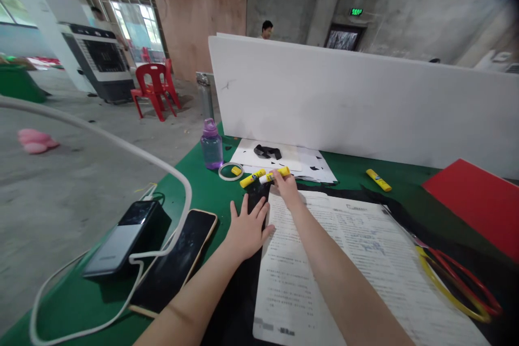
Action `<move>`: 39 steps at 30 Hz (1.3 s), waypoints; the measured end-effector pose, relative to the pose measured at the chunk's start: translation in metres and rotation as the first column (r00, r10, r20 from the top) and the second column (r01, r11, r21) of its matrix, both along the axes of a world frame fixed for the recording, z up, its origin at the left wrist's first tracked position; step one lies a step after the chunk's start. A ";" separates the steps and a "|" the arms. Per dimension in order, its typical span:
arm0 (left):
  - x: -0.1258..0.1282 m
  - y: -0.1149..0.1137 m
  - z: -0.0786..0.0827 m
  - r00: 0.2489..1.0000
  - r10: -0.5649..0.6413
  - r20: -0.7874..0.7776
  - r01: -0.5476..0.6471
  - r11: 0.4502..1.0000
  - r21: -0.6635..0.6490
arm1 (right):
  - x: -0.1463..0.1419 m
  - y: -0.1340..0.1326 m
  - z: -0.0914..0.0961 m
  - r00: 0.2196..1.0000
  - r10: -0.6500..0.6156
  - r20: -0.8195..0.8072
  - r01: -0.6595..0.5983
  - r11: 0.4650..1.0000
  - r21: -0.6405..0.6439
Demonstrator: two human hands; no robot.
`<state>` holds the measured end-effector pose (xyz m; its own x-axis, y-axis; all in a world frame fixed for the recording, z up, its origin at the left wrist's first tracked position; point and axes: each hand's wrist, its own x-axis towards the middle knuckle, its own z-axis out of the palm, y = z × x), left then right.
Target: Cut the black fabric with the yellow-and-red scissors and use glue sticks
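My left hand point(248, 227) lies flat with fingers spread on a black sheet point(259, 194), just left of a printed paper point(344, 259). My right hand point(287, 188) reaches forward over the top edge of that paper and pinches a yellow and white glue stick point(274, 174). A second yellow glue stick point(252, 178) lies just left of it on the green table point(194, 184). Beyond them lie white sheets point(300, 162) with black paper scraps point(267, 151) on top.
A purple water bottle point(211, 144), a tape roll point(230, 171), a phone point(178, 262), a power bank point(121, 238) with a white cable and another glue stick point(378, 180) sit around. Red board point(474, 200), scissors with yellow and red handles point(458, 281), white partition point(365, 102). A person stands behind it.
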<state>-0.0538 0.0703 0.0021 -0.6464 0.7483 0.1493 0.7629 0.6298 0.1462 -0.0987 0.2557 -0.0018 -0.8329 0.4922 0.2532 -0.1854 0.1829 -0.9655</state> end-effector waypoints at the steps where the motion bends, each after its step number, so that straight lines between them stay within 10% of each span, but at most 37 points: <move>1: 0.000 0.000 0.000 1.000 0.001 0.002 -0.001 1.000 -0.004 | -0.001 0.001 0.000 1.000 0.006 0.005 -0.006 0.999 -0.051; 9: 0.000 -0.001 0.000 1.000 -0.003 0.001 0.003 1.000 0.003 | -0.001 0.003 0.008 0.995 -0.008 -0.095 -0.025 0.940 -0.340; 17: -0.001 0.000 0.000 1.000 0.002 0.004 -0.002 1.000 0.010 | 0.007 -0.005 0.002 0.957 0.266 0.115 -0.277 0.956 0.094; 26: 0.000 0.000 0.000 1.000 -0.002 -0.003 0.002 1.000 0.003 | 0.010 -0.010 0.007 0.958 0.285 0.044 -0.287 0.929 0.232; 34: -0.001 0.000 0.000 1.000 -0.003 -0.011 0.003 1.000 0.000 | -0.004 0.008 0.003 0.999 0.052 0.008 -0.046 0.941 -0.337; 39: -0.001 -0.001 -0.003 1.000 0.002 -0.012 -0.001 1.000 0.009 | 0.002 0.005 0.008 0.980 0.199 0.032 -0.185 0.951 -0.247</move>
